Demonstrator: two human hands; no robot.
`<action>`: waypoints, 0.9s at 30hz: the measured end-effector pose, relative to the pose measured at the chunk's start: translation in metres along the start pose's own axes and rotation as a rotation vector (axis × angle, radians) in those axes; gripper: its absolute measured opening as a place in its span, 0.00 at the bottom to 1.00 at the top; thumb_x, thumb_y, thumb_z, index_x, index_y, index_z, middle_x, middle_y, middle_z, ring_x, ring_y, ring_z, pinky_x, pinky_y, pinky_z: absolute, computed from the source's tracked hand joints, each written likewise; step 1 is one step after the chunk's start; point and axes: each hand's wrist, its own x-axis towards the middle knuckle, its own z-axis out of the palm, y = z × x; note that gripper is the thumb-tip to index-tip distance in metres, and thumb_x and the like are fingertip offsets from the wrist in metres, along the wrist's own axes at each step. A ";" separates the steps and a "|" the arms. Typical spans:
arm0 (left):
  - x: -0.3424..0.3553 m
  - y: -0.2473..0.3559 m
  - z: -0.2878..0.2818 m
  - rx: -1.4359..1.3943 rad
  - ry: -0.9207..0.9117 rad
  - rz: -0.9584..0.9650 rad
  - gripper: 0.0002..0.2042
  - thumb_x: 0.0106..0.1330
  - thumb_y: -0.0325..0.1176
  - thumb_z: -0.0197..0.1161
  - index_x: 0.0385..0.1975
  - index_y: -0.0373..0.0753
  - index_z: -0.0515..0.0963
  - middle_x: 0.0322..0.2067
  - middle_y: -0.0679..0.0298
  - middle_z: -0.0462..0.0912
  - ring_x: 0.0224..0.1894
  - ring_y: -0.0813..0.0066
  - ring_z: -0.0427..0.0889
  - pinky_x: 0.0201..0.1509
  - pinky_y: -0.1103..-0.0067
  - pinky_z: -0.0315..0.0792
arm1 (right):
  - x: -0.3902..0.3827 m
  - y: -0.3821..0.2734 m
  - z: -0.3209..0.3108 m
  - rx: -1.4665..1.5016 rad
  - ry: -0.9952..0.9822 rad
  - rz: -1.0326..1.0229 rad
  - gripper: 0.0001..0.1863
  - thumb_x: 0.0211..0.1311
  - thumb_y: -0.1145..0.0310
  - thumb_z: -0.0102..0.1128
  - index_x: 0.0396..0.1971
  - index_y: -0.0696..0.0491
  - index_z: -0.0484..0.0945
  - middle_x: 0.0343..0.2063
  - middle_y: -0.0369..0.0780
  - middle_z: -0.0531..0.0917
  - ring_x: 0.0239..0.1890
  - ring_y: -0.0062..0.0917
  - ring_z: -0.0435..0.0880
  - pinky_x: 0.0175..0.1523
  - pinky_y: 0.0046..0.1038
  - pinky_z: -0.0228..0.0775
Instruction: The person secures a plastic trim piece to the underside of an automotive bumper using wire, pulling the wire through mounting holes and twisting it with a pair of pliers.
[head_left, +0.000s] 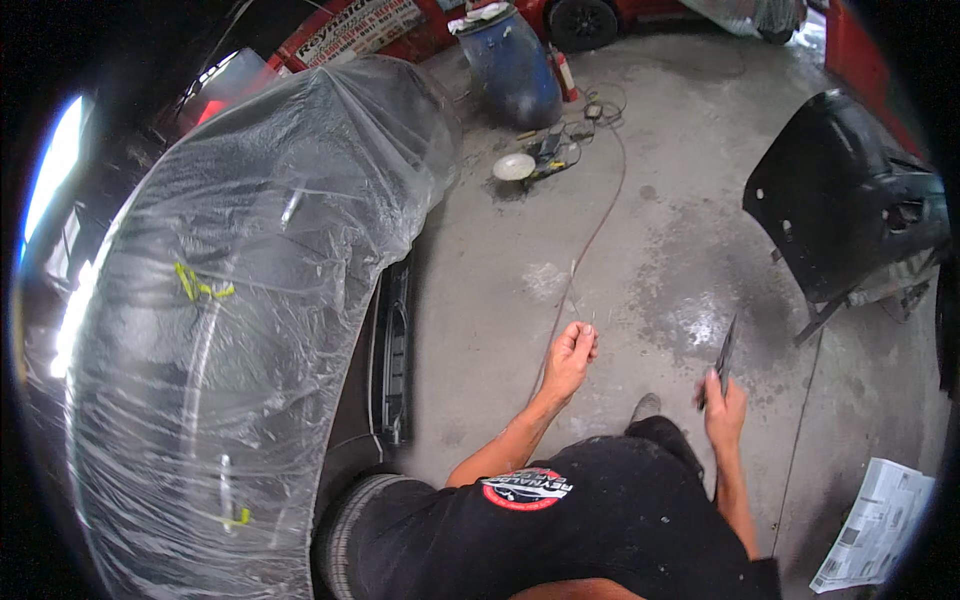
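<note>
In front of my body my left hand (572, 358) is closed in a pinch. A thin, short sliver seems to stick up from its fingertips, too small to name. To the right, my right hand (724, 408) is wrapped round a dark, narrow, long tool (729, 345), its tapered end pointing up and away from me. The tool's exact kind does not show. The two hands are well apart, both over the concrete floor. Left of me stands a car draped in see-through plastic sheeting (270, 260), with bits of yellow-green tape (203, 287) on it. Neither hand touches the car.
A thin hose (612, 205) runs along the concrete floor (480, 270). Farther off are a blue drum (510, 72), a red fire extinguisher (564, 75) and a corded power tool with a round pale pad (514, 167). A black car panel (835, 200) rests on a stand at right, newspaper (872, 525) below it.
</note>
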 end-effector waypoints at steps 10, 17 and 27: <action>0.253 0.049 0.018 0.152 0.160 0.018 0.10 0.63 0.34 0.57 0.35 0.33 0.79 0.29 0.66 0.80 0.34 0.82 0.76 0.40 0.82 0.70 | 0.310 -0.144 0.061 0.081 -0.158 -0.494 0.10 0.59 0.72 0.51 0.36 0.62 0.76 0.36 0.41 0.77 0.38 0.26 0.77 0.44 0.26 0.67; 0.490 0.080 0.076 0.162 -0.374 -0.043 0.08 0.63 0.31 0.57 0.33 0.31 0.75 0.25 0.68 0.78 0.28 0.85 0.75 0.33 0.84 0.71 | 0.487 -0.163 0.076 0.031 -0.086 -0.101 0.13 0.58 0.68 0.55 0.36 0.62 0.78 0.38 0.41 0.77 0.40 0.26 0.76 0.45 0.24 0.66; 0.793 0.121 0.216 -0.026 -0.636 0.194 0.05 0.65 0.27 0.52 0.37 0.34 0.70 0.33 0.63 0.76 0.33 0.80 0.75 0.38 0.80 0.73 | 0.724 -0.126 0.035 0.567 -0.240 0.118 0.22 0.66 0.54 0.44 0.37 0.57 0.78 0.26 0.35 0.77 0.30 0.19 0.73 0.42 0.24 0.66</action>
